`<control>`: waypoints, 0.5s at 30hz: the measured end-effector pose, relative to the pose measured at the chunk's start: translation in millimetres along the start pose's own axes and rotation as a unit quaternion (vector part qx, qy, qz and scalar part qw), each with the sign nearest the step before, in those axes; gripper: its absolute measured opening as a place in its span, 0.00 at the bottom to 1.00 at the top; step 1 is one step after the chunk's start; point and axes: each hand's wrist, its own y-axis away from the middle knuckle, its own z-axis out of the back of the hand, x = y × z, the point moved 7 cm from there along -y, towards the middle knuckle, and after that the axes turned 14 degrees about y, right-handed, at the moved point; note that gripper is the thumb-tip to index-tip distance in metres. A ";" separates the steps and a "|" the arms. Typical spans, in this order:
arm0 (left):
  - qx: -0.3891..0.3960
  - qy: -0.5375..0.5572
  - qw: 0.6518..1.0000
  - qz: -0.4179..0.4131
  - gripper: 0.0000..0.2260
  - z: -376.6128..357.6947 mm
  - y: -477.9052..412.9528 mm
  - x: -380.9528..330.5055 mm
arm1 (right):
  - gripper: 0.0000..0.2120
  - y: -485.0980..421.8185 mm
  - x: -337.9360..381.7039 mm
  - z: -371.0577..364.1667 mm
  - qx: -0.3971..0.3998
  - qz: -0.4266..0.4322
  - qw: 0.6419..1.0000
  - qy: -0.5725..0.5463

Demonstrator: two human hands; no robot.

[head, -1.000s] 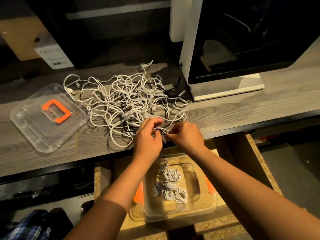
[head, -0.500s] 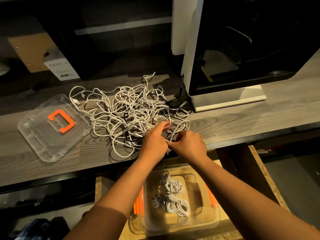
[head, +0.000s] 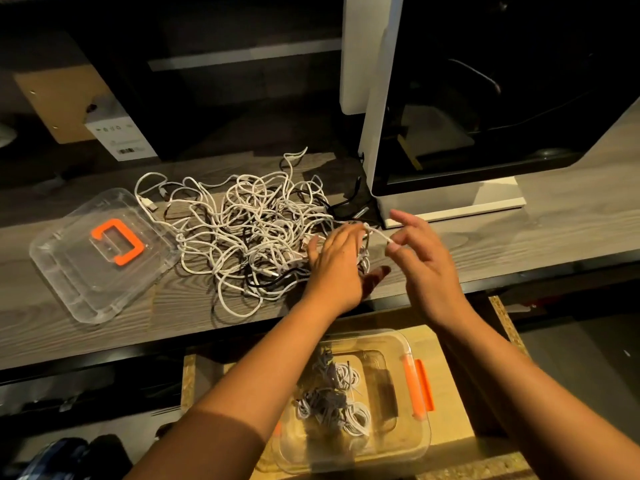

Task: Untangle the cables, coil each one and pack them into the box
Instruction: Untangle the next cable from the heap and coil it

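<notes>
My right hand (head: 426, 268) pinches a white cable end (head: 377, 233) in its fingers; my left hand (head: 336, 268) rests, fingers loosely spread, on the tangle (head: 249, 237).

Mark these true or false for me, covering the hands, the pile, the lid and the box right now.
1. The right hand pinches a white cable end. True.
2. The box holds nothing. False: coiled cables lie in it.
3. The lid lies left of the tangled pile. True.
4. The lid sits on the box. False: it lies on the tabletop, apart from the box.
5. The left hand lies on the pile's right edge, fingers straight. True.
</notes>
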 end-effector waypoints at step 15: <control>-0.096 -0.122 0.961 -0.227 0.09 16.8 13.9 -7.8 | 0.08 19.2 -25.9 -23.3 0.207 0.025 0.870 0.448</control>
